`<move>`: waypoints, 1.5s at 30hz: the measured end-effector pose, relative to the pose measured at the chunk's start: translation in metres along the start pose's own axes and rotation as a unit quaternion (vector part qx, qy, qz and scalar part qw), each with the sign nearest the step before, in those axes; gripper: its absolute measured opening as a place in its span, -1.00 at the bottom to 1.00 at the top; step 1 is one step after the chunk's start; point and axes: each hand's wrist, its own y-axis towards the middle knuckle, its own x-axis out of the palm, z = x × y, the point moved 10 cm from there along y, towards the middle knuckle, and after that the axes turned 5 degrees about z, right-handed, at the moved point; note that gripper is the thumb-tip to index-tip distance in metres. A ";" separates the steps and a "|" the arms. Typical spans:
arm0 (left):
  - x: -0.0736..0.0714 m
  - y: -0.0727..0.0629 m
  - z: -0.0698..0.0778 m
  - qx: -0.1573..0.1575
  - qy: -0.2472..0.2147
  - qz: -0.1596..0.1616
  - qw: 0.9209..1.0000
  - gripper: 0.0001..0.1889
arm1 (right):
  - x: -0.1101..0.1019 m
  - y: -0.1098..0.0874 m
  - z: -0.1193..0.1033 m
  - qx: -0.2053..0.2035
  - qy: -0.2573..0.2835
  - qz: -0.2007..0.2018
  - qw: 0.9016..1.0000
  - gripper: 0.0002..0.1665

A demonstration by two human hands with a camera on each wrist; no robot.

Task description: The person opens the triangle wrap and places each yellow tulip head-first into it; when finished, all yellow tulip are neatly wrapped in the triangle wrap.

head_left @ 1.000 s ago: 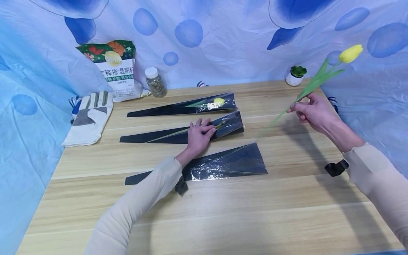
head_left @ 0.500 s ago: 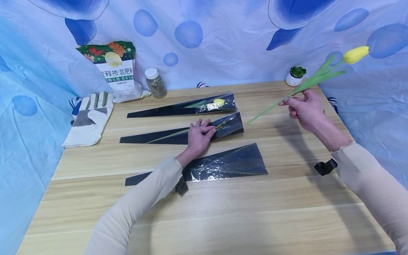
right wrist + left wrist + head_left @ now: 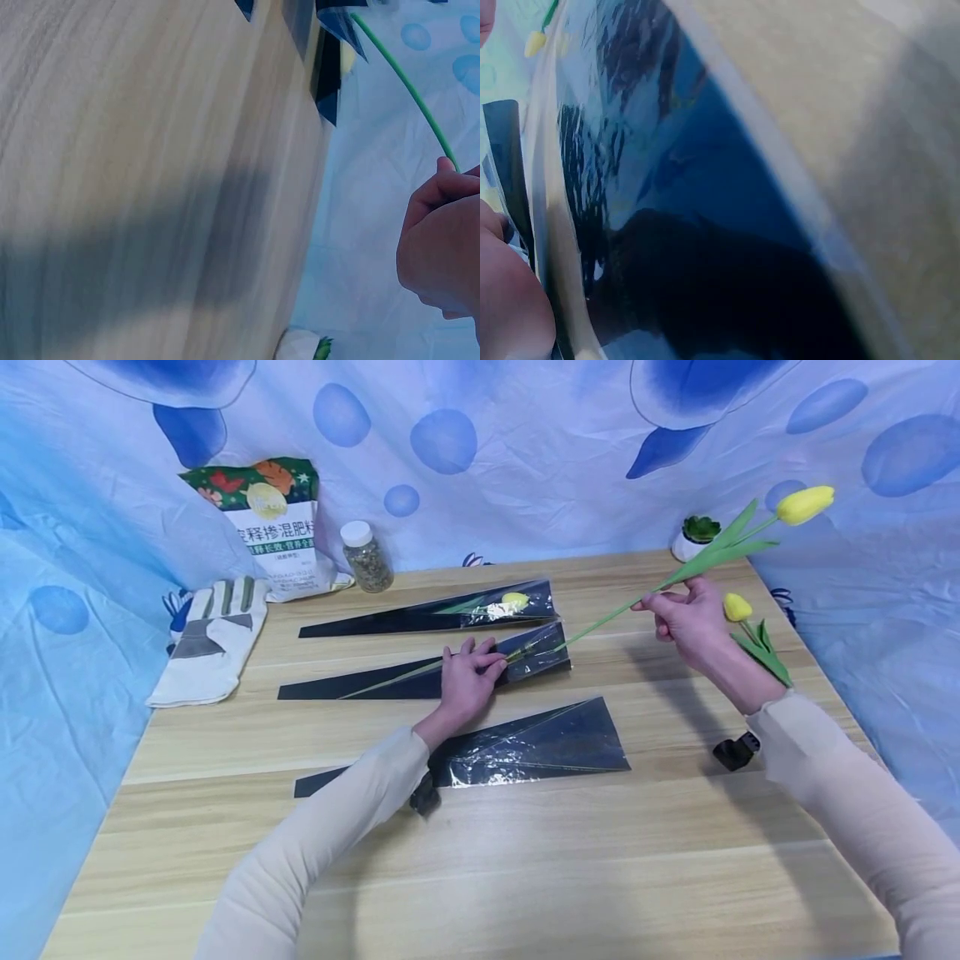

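Observation:
My right hand [image 3: 693,618] pinches the green stem [image 3: 405,79] of a yellow tulip [image 3: 806,505], its bloom up to the right. The stem's lower end overlaps the wide mouth of the middle black flower sleeve [image 3: 322,690]. On that sleeve, my left hand [image 3: 467,683] pinches the clear film between thumb and forefinger, the other fingers spread. Farther back, another sleeve [image 3: 390,620] has a yellow tulip [image 3: 514,601] inside it. Closer to me lies a third, flat sleeve [image 3: 566,743], partly covered by the left forearm. A loose tulip [image 3: 738,607] shows beside the right wrist, its stem hidden.
Toward the back left stand a fertilizer bag [image 3: 288,539] and a white-capped jar [image 3: 367,560], with work gloves [image 3: 198,652] before them. A small potted succulent [image 3: 697,537] is at the back right edge. Blue patterned cloth [image 3: 525,485] hangs behind the wooden table [image 3: 570,868].
My right hand has moved left with the tulip, bringing its stem end to the middle sleeve's mouth. The loose tulip has come into sight behind it. My left hand stays nearly still.

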 end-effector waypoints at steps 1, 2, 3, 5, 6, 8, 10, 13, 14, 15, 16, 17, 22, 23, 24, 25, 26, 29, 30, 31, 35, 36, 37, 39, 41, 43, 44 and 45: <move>-0.001 0.001 0.001 0.003 0.001 0.001 1.000 -0.87 | 0.001 0.000 0.002 0.003 -0.006 0.001 1.000 -0.77; -0.001 0.001 0.002 0.005 0.002 0.001 1.000 -0.87 | 0.001 0.000 0.003 0.005 -0.012 0.002 1.000 -0.76; -0.001 0.001 0.002 0.006 0.003 0.000 1.000 -0.87 | 0.002 0.001 0.004 0.009 -0.016 0.004 1.000 -0.76; -0.002 0.002 0.003 0.004 0.001 -0.002 1.000 -0.86 | 0.001 0.000 0.005 0.013 -0.015 0.009 1.000 -0.75; -0.003 0.002 0.003 0.003 -0.002 0.000 1.000 -0.87 | 0.001 0.000 0.005 0.015 -0.009 0.011 1.000 -0.74; -0.005 0.002 0.002 0.000 -0.003 0.005 1.000 -0.87 | -0.001 0.000 0.005 0.017 0.002 0.016 1.000 -0.73; -0.007 0.001 0.000 -0.003 -0.005 0.011 1.000 -0.87 | -0.004 -0.001 0.003 0.016 0.017 0.021 1.000 -0.72; -0.009 0.001 -0.001 -0.004 -0.005 0.017 1.000 -0.87 | -0.007 -0.001 0.001 0.011 0.026 0.027 0.999 -0.72; -0.010 0.001 -0.001 -0.002 -0.004 0.017 1.000 -0.87 | -0.008 -0.001 0.001 0.008 0.028 0.029 0.999 -0.73; -0.010 0.001 -0.001 -0.002 -0.005 0.017 1.000 -0.87 | -0.008 -0.001 0.001 0.005 0.029 0.031 0.999 -0.73; -0.010 0.001 0.000 -0.001 -0.005 0.018 1.000 -0.87 | -0.009 -0.001 0.001 0.003 0.028 0.033 0.999 -0.74; -0.010 0.001 0.000 0.000 -0.004 0.018 1.000 -0.87 | -0.009 -0.001 0.002 0.001 0.026 0.033 0.999 -0.74; -0.010 0.002 0.001 -0.005 -0.001 0.021 1.000 -0.86 | -0.002 -0.001 0.012 0.009 0.025 0.028 0.999 -0.74; -0.010 0.002 0.000 -0.007 0.000 0.022 1.000 -0.86 | 0.000 -0.001 0.015 0.015 0.025 0.027 0.999 -0.73; -0.009 0.002 0.000 -0.009 0.000 0.023 1.000 -0.86 | 0.002 -0.001 0.017 0.016 0.025 0.025 0.999 -0.74; -0.009 0.002 0.000 -0.009 0.000 0.024 1.000 -0.86 | 0.005 -0.001 0.019 0.017 0.026 0.023 0.999 -0.74; -0.009 0.001 0.000 -0.010 0.002 0.024 1.000 -0.86 | 0.007 -0.001 0.021 0.018 0.024 0.022 0.999 -0.74; -0.007 0.001 0.001 -0.011 0.001 0.024 1.000 -0.87 | 0.013 -0.002 0.026 0.017 0.007 0.017 1.000 -0.76; -0.007 0.001 0.002 -0.011 0.001 0.024 1.000 -0.87 | 0.016 -0.003 0.027 0.014 0.006 0.015 1.000 -0.76; -0.006 0.001 0.002 -0.012 0.001 0.023 1.000 -0.87 | 0.018 -0.003 0.028 0.016 0.005 0.014 1.000 -0.76; -0.003 0.001 0.003 -0.017 -0.001 0.020 1.000 -0.87 | 0.028 -0.006 0.036 0.025 0.005 0.006 1.000 -0.73; -0.002 0.001 0.003 -0.017 -0.001 0.020 1.000 -0.87 | 0.031 -0.007 0.037 0.028 0.003 0.004 1.000 -0.73; -0.001 0.001 0.003 -0.019 -0.002 0.020 1.000 -0.87 | 0.034 -0.008 0.040 0.032 -0.003 0.002 0.999 -0.73; 0.001 0.001 0.004 -0.018 -0.002 0.020 1.000 -0.86 | 0.039 -0.009 0.044 0.039 -0.014 -0.002 0.999 -0.72; 0.002 0.002 0.005 -0.017 -0.003 0.021 1.000 -0.86 | 0.044 -0.011 0.047 0.045 -0.019 -0.004 0.999 -0.73; 0.003 0.002 0.005 -0.015 -0.004 0.023 1.000 -0.86 | 0.047 -0.012 0.050 0.046 -0.034 -0.005 0.998 -0.73; 0.004 0.002 0.006 -0.013 -0.005 0.024 1.000 -0.86 | 0.049 -0.012 0.051 0.046 -0.032 -0.004 0.998 -0.73; 0.004 0.002 0.006 -0.013 -0.006 0.026 1.000 -0.86 | 0.051 -0.012 0.052 0.046 -0.028 -0.003 0.999 -0.73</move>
